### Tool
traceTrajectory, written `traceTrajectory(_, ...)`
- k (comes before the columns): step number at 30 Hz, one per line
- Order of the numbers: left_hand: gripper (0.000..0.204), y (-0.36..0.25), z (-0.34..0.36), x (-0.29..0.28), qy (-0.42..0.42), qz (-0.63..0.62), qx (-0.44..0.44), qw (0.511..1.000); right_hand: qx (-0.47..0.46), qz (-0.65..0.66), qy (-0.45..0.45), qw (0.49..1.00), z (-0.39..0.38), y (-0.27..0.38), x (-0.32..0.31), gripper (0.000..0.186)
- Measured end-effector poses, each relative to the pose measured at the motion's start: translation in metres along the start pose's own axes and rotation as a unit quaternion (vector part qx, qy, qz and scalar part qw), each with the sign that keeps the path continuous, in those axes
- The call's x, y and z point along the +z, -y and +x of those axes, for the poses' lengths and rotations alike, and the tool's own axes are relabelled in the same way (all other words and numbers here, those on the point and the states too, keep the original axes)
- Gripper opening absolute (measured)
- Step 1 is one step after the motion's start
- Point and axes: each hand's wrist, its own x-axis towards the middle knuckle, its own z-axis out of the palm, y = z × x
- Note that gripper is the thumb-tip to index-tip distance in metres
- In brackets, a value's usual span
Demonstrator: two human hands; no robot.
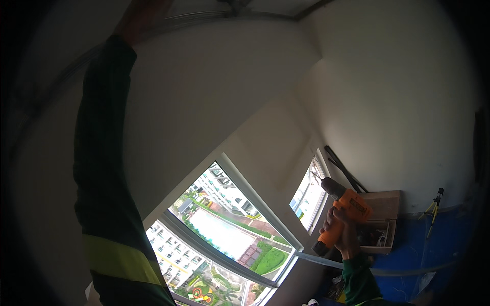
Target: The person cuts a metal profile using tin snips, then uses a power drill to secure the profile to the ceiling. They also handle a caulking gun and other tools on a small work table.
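Note:
My right hand (pixel 346 232) is wrapped round the handle of an orange and black cordless drill (pixel 356 205). The drill points up and to the left, and a thin bit (pixel 316 176) sticks out of its chuck. High at the upper left, my left hand (pixel 144 20) reaches up beside a metal ceiling rail (pixel 204 16). That hand is dark, blurred and partly cut off by the upper edge, so its fingers cannot be made out. Both arms wear dark green sleeves, the left sleeve (pixel 102 132) with a yellow-green band.
A large window (pixel 255 204) below looks down on a pool and buildings; a smaller window (pixel 311 196) is further right. An open wooden box (pixel 380 204) stands behind the drill. Dark strips (pixel 344 168) lean on the wall. A yellow and black tripod (pixel 434 211) stands on blue floor covering (pixel 408 242).

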Motion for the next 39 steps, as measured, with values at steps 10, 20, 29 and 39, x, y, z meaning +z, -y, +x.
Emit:
traceTrajectory(10,0.066,0.052,-0.021,-0.024,-0.05,-0.023,-0.049,0.997,-0.025,-0.005,-0.021,0.999,-0.014,-0.005,-0.016,0.026)
traceTrajectory(20,0.092,0.11,-0.042,-0.037,0.001,0.062,-0.167,0.984,-0.044,0.042,0.05,0.997,-0.018,0.015,0.044,0.017)
traceTrajectory(29,0.097,0.096,-0.051,-0.049,0.041,0.146,-0.186,0.971,-0.031,0.021,0.115,0.993,-0.009,0.032,0.083,0.022)
traceTrajectory(39,0.081,0.095,-0.043,-0.061,0.143,0.194,-0.174,0.955,-0.057,0.049,0.254,0.964,0.051,0.033,0.209,0.025)
